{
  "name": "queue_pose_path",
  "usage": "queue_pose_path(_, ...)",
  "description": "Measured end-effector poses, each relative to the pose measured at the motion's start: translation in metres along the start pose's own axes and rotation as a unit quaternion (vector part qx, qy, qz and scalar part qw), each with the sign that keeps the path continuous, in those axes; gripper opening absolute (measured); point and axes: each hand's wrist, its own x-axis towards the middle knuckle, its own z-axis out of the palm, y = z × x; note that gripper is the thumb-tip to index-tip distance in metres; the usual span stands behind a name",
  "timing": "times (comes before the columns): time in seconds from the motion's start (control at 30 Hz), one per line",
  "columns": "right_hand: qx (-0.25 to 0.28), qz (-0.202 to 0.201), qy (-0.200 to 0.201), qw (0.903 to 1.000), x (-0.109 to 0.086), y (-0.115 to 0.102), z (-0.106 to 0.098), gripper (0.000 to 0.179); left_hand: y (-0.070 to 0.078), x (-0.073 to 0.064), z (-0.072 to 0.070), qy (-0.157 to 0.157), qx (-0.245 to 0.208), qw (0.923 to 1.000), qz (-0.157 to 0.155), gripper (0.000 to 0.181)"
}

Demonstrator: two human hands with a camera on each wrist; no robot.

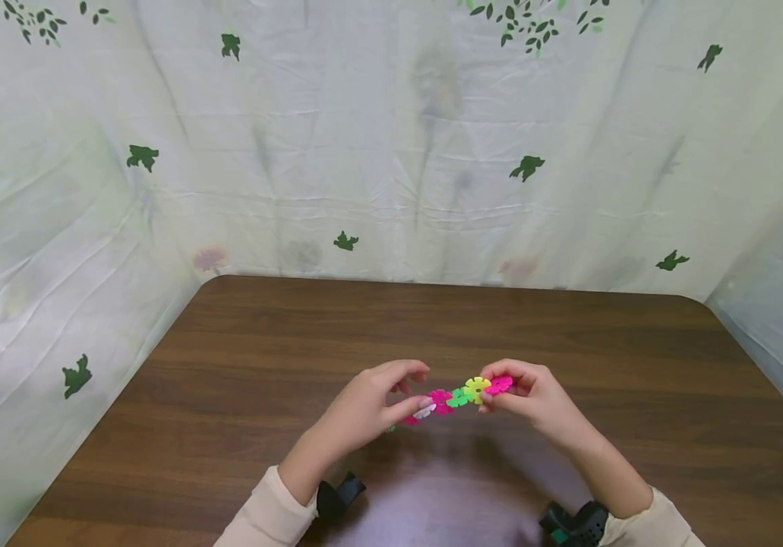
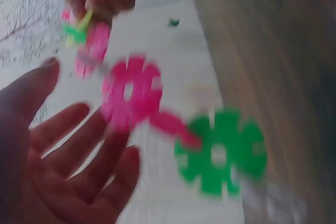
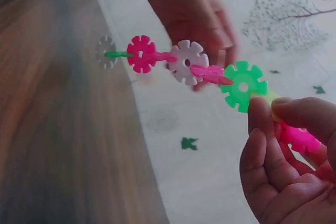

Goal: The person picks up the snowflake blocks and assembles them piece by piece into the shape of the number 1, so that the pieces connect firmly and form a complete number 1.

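A chain of interlocking plastic flower discs (image 1: 440, 401) in pink, white, green and yellow hangs over the table. My right hand (image 1: 535, 395) pinches it near one end between thumb and fingers, by a yellow disc (image 1: 473, 386) with a pink disc (image 3: 302, 139) beyond. The right wrist view shows a green disc (image 3: 236, 98) right at those fingertips, and the rest stretching out to a whitish disc at the far end. My left hand (image 1: 364, 406) is beside the other half, fingers loosely bent and spread. In the left wrist view its fingertips overlap a pink disc (image 2: 144, 98), without gripping it.
Beneath the hands is a brown wood-grain table (image 1: 261, 342) with rounded far corners. A pale cloth (image 1: 364, 152) with green leaf and bird shapes hangs behind and at both sides. Black devices (image 1: 339, 495) are strapped at both wrists.
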Motion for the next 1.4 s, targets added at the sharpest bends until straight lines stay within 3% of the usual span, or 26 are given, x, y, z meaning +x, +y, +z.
queue_pose_path(0.1,-0.014,0.001,0.008,0.9999,0.0,-0.002,-0.006,0.021,-0.007,0.0,-0.006,-0.055,-0.031,0.9975,-0.032,0.025)
queue_pose_path(0.2,-0.02,-0.005,0.015,0.9997,0.0,-0.003,-0.009,0.02,-0.012,0.0,-0.006,-0.098,-0.06,0.9924,-0.043,0.016)
queue_pose_path(0.37,-0.015,-0.018,0.046,0.9986,0.001,-0.004,-0.007,0.03,-0.013,0.001,0.002,-0.13,-0.104,0.9853,-0.038,0.014)
queue_pose_path(0.6,-0.002,-0.024,0.104,0.9943,0.01,-0.001,-0.005,0.04,-0.007,0.001,0.015,-0.135,-0.189,0.9713,-0.051,0.032)
queue_pose_path(0.9,-0.03,0.03,0.08,0.9959,0.029,0.019,-0.011,0.042,-0.002,-0.001,0.036,-0.126,-0.276,0.9404,-0.153,0.05)
queue_pose_path(1.1,-0.05,0.052,0.029,0.997,0.039,0.042,-0.018,0.042,0.001,-0.002,0.048,-0.113,-0.289,0.9327,-0.184,0.061)
queue_pose_path(1.4,-0.094,0.078,-0.017,0.9924,0.044,0.07,-0.021,0.043,0.002,-0.006,0.063,-0.098,-0.262,0.937,-0.21,0.057)
